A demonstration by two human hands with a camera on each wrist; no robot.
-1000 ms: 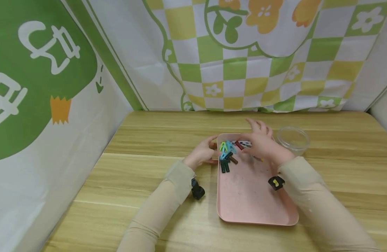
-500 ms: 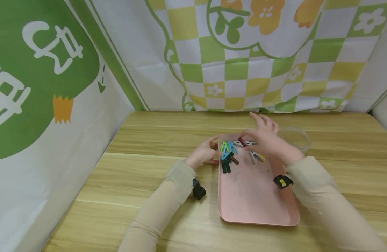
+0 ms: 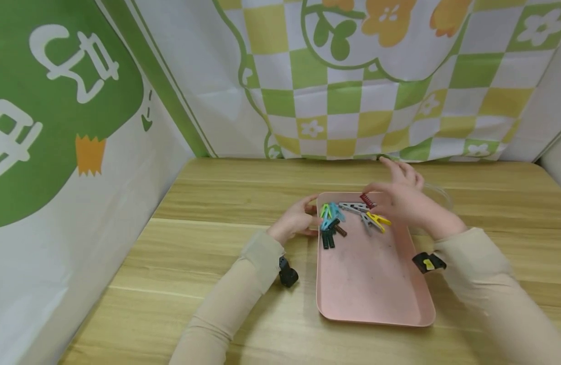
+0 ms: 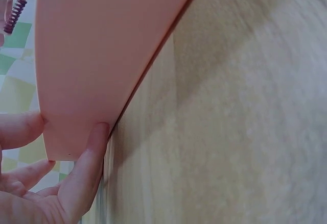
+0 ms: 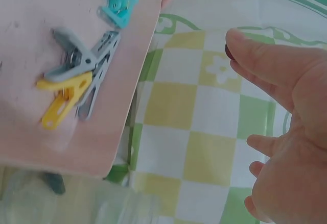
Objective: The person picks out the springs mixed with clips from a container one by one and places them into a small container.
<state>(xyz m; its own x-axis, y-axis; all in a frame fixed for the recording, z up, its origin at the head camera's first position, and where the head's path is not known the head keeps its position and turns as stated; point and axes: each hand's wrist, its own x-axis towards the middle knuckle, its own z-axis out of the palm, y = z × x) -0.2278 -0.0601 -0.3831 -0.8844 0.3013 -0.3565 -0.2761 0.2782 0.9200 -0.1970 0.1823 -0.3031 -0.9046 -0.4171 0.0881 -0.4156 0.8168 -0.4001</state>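
My right hand (image 3: 401,200) pinches a dark red coil spring (image 3: 368,201) between thumb and fingertips, over the far right part of the pink tray (image 3: 371,284). Its other fingers are spread. In the right wrist view only a dark end of that spring (image 5: 229,53) shows under the fingertip. My left hand (image 3: 296,220) rests against the tray's far left corner; fingertips touch the outer wall (image 4: 102,55) and rim in the left wrist view. Inside the tray lie a yellow clothespin (image 3: 378,221), grey clothespins (image 5: 71,60), blue and green clothespins (image 3: 326,210) and dark green springs (image 3: 328,239).
A clear plastic container (image 3: 439,195) stands right of the tray, partly hidden behind my right hand; a dark piece (image 5: 53,182) shows at it in the right wrist view. A brown spring (image 3: 340,230) lies beside the green ones. A checked curtain (image 3: 344,101) hangs behind the table.
My right hand has taken the red spring from among the clothespins and moved right with it, toward the clear container. The grey and yellow clothespins are now uncovered. My left hand has stayed put.
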